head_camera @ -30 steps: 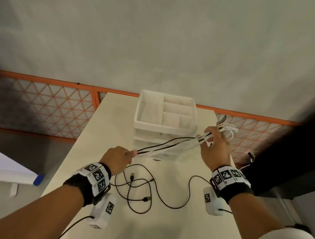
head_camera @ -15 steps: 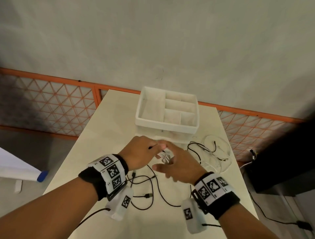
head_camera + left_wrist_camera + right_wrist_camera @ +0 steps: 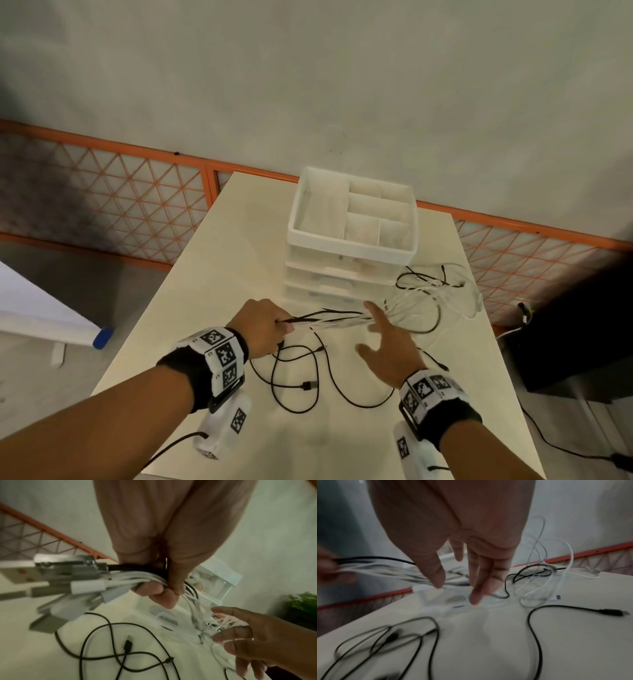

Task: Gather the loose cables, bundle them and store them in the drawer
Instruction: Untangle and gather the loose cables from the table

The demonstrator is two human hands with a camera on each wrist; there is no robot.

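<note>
My left hand (image 3: 265, 327) (image 3: 164, 589) grips one end of a bundle of white and black cables (image 3: 329, 320) (image 3: 135, 578), with their plugs sticking out past the fist. The bundle runs right over the table to a loose tangle (image 3: 442, 294) (image 3: 539, 577) beside the drawer unit. My right hand (image 3: 383, 337) (image 3: 471, 585) hovers open over the strands, fingers spread and straight, holding nothing. More black cables (image 3: 308, 377) (image 3: 419, 635) lie in loops on the table below both hands. The white drawer unit (image 3: 346, 270) stands behind, its drawers closed.
A white divided tray (image 3: 298, 219) tops the drawer unit. The cream table (image 3: 219, 274) ends at an orange lattice railing (image 3: 137, 205) at the back. A dark object (image 3: 575, 329) sits off the right edge, a white board (image 3: 34, 308) at far left.
A second ago both hands held the bundle stretched in the air. The right hand let go, the far end dropped into a tangle on the table, and the hands came together, then parted.
</note>
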